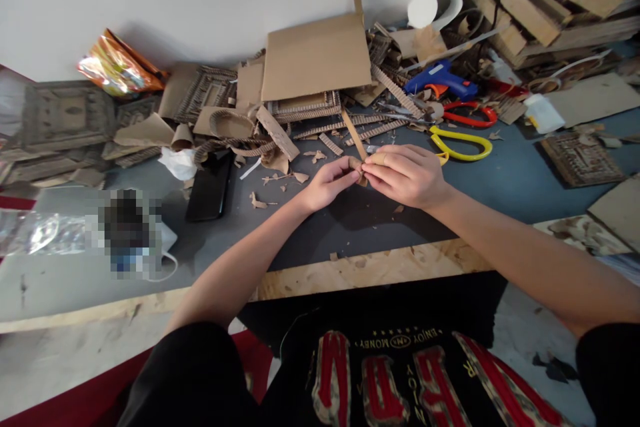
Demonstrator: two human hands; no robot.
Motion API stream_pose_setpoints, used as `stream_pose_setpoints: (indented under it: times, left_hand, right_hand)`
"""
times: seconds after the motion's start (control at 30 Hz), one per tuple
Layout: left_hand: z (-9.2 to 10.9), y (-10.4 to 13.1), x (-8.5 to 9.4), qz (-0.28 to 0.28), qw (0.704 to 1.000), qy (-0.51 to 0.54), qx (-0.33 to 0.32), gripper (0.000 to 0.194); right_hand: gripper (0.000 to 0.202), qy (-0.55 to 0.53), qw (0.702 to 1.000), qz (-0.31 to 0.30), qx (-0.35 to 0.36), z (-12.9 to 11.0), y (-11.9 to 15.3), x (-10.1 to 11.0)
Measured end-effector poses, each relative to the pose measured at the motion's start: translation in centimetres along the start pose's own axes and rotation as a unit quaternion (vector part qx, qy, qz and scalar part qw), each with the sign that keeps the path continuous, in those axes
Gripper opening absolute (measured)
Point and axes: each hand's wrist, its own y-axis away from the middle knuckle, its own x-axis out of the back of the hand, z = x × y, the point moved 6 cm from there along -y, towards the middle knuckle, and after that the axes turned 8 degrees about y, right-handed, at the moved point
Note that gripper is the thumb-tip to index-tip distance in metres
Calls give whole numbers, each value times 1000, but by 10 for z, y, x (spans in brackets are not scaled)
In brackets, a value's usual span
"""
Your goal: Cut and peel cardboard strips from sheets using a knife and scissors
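Over the table's front part, my left hand (330,185) and my right hand (407,175) meet with their fingertips almost touching. Both are closed in a pinch on a narrow cardboard strip (354,135), which slants up and away from between them. The strip's lower end is mostly covered by my fingers. Just right of my right hand lie scissors with a yellow handle (463,145), their blades partly hidden behind it. Torn cardboard scraps (315,156) are scattered behind and left of my left hand.
Behind my hands are a flat cardboard sheet (316,57), a blue glue gun (443,80) and a red handle (470,115). A black phone (209,188) lies left, a white bottle (544,113) right. Cardboard pieces (550,0) are stacked at the back right. The table's wooden edge (380,269) runs in front.
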Motion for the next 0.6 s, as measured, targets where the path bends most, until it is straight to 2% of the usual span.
stream_pose_setpoints:
  times: [0.2,0.43,0.53,0.6]
  left_hand:
    - [0,-1,0,-7,1000,7,13,38]
    - [-1,-1,-2,-40,999,-10,9,35]
    - [-4,-1,-3,-51,998,-28,9,35]
    - [-5,0,-2,-45,998,-40,2,33]
  right_hand:
    - [10,71,996,32,50,-8,-5,3]
    - [11,105,993,35,51,-10,-3,2]
    - [11,101,994,10,42,-10,-3,-2]
    - [12,59,998,-25,-3,-4,-3,-6]
